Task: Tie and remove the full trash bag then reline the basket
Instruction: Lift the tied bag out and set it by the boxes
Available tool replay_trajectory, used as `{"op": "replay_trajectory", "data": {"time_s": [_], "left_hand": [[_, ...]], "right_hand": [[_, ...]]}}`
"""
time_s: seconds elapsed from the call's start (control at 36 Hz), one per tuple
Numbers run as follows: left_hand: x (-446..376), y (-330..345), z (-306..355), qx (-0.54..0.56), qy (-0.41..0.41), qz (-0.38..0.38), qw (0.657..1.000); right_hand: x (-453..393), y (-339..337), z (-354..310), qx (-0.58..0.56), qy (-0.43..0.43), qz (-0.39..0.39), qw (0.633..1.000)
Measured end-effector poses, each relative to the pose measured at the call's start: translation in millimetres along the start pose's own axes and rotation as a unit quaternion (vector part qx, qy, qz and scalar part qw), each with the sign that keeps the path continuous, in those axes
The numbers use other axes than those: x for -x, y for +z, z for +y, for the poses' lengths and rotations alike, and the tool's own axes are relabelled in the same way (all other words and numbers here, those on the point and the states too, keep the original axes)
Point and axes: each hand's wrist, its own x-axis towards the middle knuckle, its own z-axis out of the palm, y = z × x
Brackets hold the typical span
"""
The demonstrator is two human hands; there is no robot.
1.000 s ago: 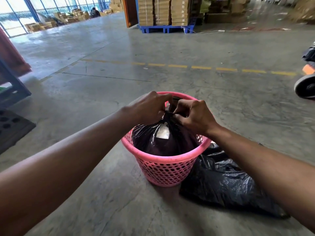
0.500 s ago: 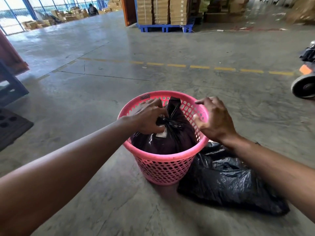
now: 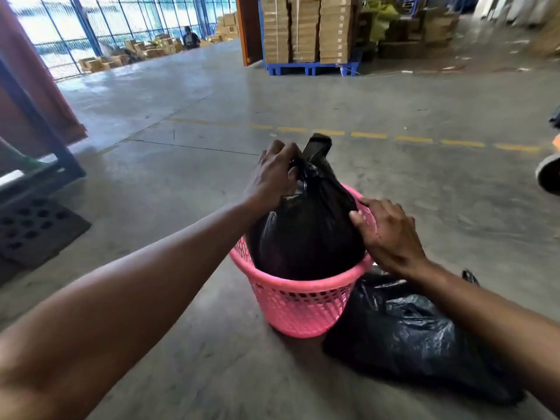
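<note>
Two hands split the work at the pink basket (image 3: pixel 298 307): my left hand (image 3: pixel 272 177) has its fingers (image 3: pixel 289 169) closed around the knotted neck of the full trash bag (image 3: pixel 306 237), which bulges up out of the basket, so I can lift it; my right hand (image 3: pixel 388 237) rests fingers spread and loose on the basket's right rim, holding nothing, to keep it down. Both arms reach forward, the left raised higher. Just right of the basket, a spare black bag (image 3: pixel 409 344) lies on the floor, probably the new liner

Basket (image 3: pixel 298 301) on floor (image 3: pixel 181 183), centre. Tied bag (image 3: pixel 306 234) in basket. Second bag (image 3: pixel 406 338) on floor, touching basket at 4 o'clock. Pallet (image 3: pixel 309 68) with stacked boxes (image 3: pixel 306 28) far off at 12 o'clock.
</note>
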Motion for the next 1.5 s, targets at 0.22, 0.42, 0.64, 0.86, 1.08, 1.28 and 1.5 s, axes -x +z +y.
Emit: {"op": "replay_trajectory", "data": {"time_s": [0.22,0.42,0.64,0.86,1.08,1.28,1.5], "left_hand": [[-38,-128,54,0.149,-0.023,0.142,0.978],[-17,-238,31,0.224,-0.044,0.236,0.945],[14,-326,-44,0.134,-0.113,0.326,0.929],[70,-348,-191,0.143,-0.291,0.338,0.884],[141,-362,-305,0.176,-0.373,0.342,0.845],[191,-375,-375,0.139,-0.447,0.347,0.812],[239,-396,-466,0.082,-0.483,0.37,0.789]], "right_hand": [[-46,-68,-83,-0.164,-0.153,0.053,0.973],[-110,-92,-169,-0.226,-0.21,-0.008,0.951],[-150,-28,-281,-0.212,-0.293,-0.04,0.931],[-128,97,-383,-0.257,-0.242,-0.155,0.923],[-76,191,-481,-0.344,-0.241,-0.307,0.854],[-53,279,-545,-0.334,-0.222,-0.33,0.854],[-58,377,-621,-0.321,-0.248,-0.385,0.829]]}}
